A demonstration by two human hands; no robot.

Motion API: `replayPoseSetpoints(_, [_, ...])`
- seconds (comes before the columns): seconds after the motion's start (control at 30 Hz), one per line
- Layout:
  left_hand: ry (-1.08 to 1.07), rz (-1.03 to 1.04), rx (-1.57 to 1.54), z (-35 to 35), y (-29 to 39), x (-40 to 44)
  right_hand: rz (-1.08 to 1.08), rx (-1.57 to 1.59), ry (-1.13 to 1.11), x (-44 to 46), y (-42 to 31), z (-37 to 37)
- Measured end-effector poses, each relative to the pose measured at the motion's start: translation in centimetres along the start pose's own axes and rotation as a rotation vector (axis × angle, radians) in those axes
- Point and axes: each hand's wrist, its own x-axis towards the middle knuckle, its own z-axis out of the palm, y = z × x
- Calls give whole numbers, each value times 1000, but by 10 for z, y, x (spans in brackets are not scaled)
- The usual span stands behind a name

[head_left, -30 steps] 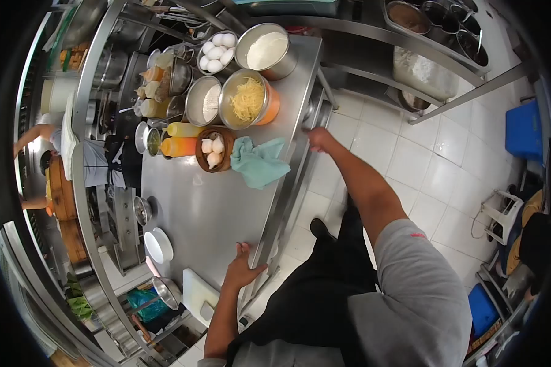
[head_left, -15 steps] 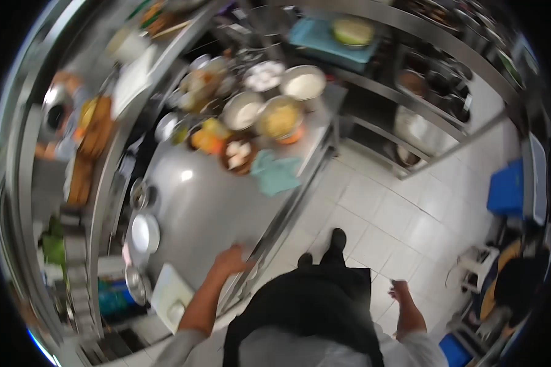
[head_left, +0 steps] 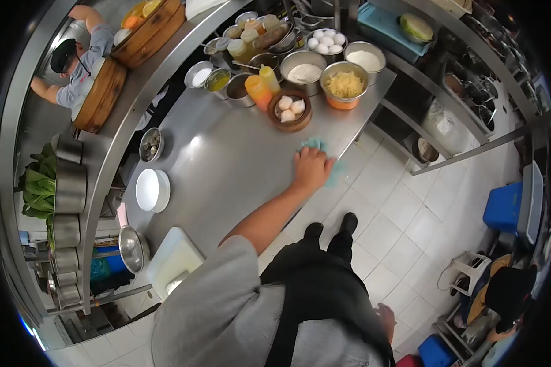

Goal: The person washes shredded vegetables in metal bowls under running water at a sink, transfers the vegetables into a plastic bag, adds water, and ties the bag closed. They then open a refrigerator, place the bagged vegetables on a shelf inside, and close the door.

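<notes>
My left hand [head_left: 312,169] is on a teal cloth [head_left: 335,174] at the right edge of the steel worktable [head_left: 226,165]. The fingers close over the cloth, and part of it hangs past the edge. Beyond the hand sits a round wooden bowl [head_left: 289,125] with several pale, rounded pieces in it. My right hand [head_left: 386,319] hangs low by my side, over the floor. It is partly hidden and blurred, so its fingers are hard to make out.
At the table's far end stand a bowl of yellow shreds [head_left: 345,85], a bowl of eggs [head_left: 326,44] and squeeze bottles [head_left: 258,92]. White bowls [head_left: 152,190] and a cutting board [head_left: 177,260] lie to the left. Other people [head_left: 82,64] work nearby.
My left hand has moved forward along the table edge onto the cloth, which is now bunched under it and shifted toward the edge. My right hand has dropped closer to my body.
</notes>
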Motion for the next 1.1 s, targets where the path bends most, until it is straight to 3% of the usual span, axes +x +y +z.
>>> replayPoseSetpoints(0.07, [-2, 86, -37, -8, -35, -51, -42, -167, -70, -10, 36, 12])
replayPoseSetpoints(0.17, [211, 1, 139, -16, -106, -65, -205, -571, -152, 2, 141, -1])
replayPoseSetpoints(0.23, [388, -72, 190, -23, -175, -39, -352, -842, -190, 6, 202, -18])
replayPoseSetpoints(0.3, [338, -252, 318, -33, -260, -13, -583, -1050, -235, 19, 260, -39])
replayPoseSetpoints(0.37, [268, -492, 501, -12, -379, -5, -28, -412, 23, -33, 189, -5])
replayPoseSetpoints(0.4, [-69, -572, 682, -12, -426, -8, 199, 0, 205, -57, 148, 14])
replayPoseSetpoints(0.43, [233, -216, 978, -8, -461, -34, 245, 128, 283, -78, 119, 31])
replayPoseSetpoints(0.47, [244, -245, 916, -16, -461, -37, 242, 299, 329, -77, 121, 29])
replayPoseSetpoints(0.57, [292, -230, 857, -21, -478, -43, 225, 278, 361, -106, 75, 51])
replayPoseSetpoints(0.6, [175, -521, 754, -26, -458, -35, 219, 265, 351, -105, 73, 54])
replayPoseSetpoints(0.63, [457, -530, 532, -20, -443, -42, 200, 242, 332, -101, 66, 54])
replayPoseSetpoints(0.67, [311, -563, 360, -59, -356, -45, 209, 237, 322, -96, 68, 57])
replayPoseSetpoints(0.73, [335, -236, 195, -35, -304, -73, 184, 247, 308, -94, 69, 65])
replayPoseSetpoints(0.77, [309, -78, 98, -40, -244, -90, 173, 249, 303, -93, 70, 67])
replayPoseSetpoints(0.87, [101, 219, 9, -31, -134, -137, 116, 280, 272, -92, 79, 72])
replayPoseSetpoints(0.97, [106, 154, -6, -4, -103, -123, 114, 273, 275, -90, 87, 79])
replayPoseSetpoints(1.03, [254, 109, -47, 13, -111, -63, 106, 308, 260, -90, 106, 79])
replayPoseSetpoints(1.1, [398, -66, -284, -9, -90, -12, 98, 333, 258, -89, 139, 78])
